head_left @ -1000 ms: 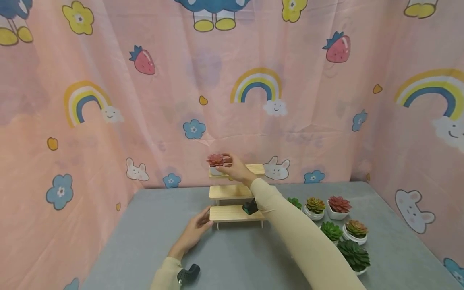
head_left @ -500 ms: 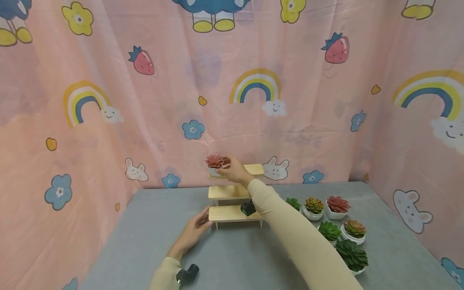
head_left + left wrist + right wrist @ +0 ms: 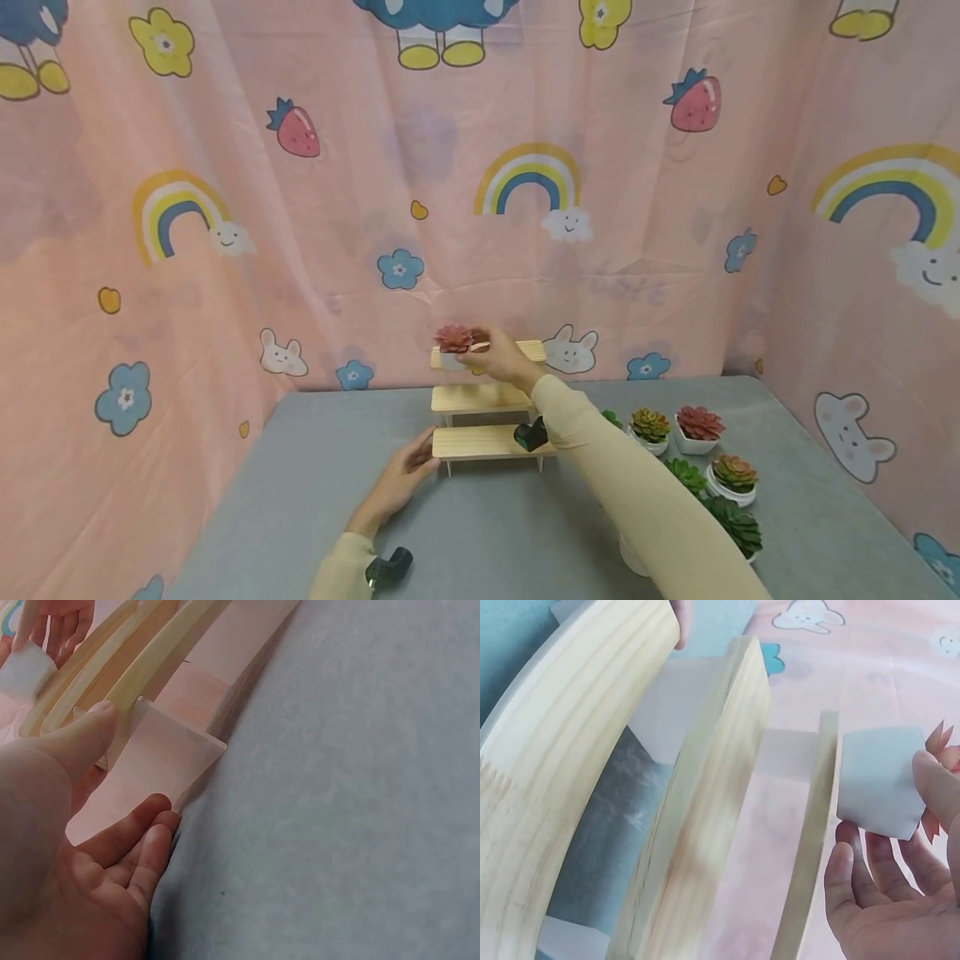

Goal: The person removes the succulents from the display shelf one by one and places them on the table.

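Note:
In the head view, a red succulent in a white pot [image 3: 453,340] is at the left part of the top step of a three-step wooden display stand [image 3: 480,443]. My right hand [image 3: 498,358] pinches its pot from the right. The right wrist view shows the white pot [image 3: 881,780] between thumb and fingers, its base against or very near the top board; I cannot tell which. My left hand [image 3: 405,475] holds the left end of the bottom step. In the left wrist view its thumb [image 3: 94,727] lies on the board, with fingers by the clear leg [image 3: 161,750].
Several potted succulents stand at the right of the grey table [image 3: 300,500], among them a red one [image 3: 699,423], an orange-green one [image 3: 733,475] and a dark green one [image 3: 738,525]. My right sleeve [image 3: 630,475] partly covers this group. A pink patterned curtain [image 3: 337,233] hangs close behind the stand.
My right hand and the red succulent have shifted slightly right and down along the top step. The left hand stays at the bottom step.

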`<control>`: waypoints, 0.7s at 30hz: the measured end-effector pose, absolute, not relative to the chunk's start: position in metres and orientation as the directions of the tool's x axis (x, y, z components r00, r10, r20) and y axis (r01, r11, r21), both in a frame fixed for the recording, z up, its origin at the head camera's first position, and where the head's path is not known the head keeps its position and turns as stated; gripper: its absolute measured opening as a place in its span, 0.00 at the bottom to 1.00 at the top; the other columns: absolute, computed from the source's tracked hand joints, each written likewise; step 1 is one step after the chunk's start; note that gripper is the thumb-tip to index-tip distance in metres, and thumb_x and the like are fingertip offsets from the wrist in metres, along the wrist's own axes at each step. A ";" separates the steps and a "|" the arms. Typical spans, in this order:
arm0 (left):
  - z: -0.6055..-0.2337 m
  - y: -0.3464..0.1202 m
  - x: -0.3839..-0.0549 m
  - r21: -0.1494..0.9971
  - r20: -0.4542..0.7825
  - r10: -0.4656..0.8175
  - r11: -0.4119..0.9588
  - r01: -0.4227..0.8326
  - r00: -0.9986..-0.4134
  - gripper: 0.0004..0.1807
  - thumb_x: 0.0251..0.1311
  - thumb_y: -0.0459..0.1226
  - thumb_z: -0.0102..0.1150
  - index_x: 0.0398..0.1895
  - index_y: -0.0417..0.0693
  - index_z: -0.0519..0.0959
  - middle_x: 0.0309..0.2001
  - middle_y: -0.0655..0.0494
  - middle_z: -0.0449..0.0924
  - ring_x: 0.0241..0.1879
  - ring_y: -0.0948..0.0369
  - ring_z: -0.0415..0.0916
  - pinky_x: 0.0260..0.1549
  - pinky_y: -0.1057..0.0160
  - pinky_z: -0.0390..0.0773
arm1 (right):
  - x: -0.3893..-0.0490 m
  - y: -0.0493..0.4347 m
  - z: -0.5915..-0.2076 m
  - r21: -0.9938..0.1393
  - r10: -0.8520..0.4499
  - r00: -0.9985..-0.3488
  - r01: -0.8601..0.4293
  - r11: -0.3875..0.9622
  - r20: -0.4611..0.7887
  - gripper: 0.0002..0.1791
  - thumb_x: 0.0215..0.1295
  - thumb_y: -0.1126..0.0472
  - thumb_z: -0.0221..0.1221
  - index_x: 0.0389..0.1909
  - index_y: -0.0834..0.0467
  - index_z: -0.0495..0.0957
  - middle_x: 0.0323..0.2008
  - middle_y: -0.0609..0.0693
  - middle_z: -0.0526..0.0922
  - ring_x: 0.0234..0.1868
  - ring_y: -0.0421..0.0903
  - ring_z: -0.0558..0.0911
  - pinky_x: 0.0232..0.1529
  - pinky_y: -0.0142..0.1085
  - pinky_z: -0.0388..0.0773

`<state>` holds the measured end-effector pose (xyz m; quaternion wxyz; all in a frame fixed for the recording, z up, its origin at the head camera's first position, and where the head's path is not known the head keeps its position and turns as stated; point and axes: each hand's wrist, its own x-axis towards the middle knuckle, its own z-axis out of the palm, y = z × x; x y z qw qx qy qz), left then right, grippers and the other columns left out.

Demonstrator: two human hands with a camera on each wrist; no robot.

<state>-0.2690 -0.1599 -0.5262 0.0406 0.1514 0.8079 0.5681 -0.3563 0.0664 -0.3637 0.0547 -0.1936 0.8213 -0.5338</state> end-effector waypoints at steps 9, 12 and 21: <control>-0.527 -0.160 -0.269 0.930 0.100 0.297 0.312 0.196 -0.950 0.35 0.74 0.41 0.55 0.79 0.45 0.57 0.67 0.37 0.73 0.66 0.43 0.74 0.65 0.42 0.73 | -0.349 0.084 -0.361 -0.886 -0.416 -0.896 -0.311 0.343 0.153 0.29 0.70 0.64 0.62 0.69 0.66 0.68 0.65 0.64 0.76 0.62 0.63 0.79 0.62 0.49 0.80; -0.527 -0.159 -0.268 0.934 0.103 0.299 0.299 0.195 -0.949 0.35 0.74 0.40 0.55 0.79 0.44 0.57 0.67 0.36 0.73 0.65 0.43 0.74 0.64 0.42 0.75 | -0.345 0.093 -0.359 -0.878 -0.418 -0.896 -0.315 0.360 0.149 0.29 0.70 0.63 0.62 0.69 0.64 0.68 0.65 0.63 0.76 0.62 0.61 0.79 0.62 0.50 0.79; -0.526 -0.158 -0.267 0.935 0.105 0.288 0.298 0.193 -0.952 0.35 0.73 0.41 0.56 0.79 0.44 0.58 0.66 0.36 0.74 0.66 0.41 0.73 0.65 0.41 0.74 | -0.329 0.129 -0.352 -0.858 -0.453 -0.878 -0.347 0.380 0.155 0.29 0.73 0.60 0.59 0.71 0.61 0.66 0.67 0.62 0.73 0.64 0.61 0.77 0.63 0.51 0.78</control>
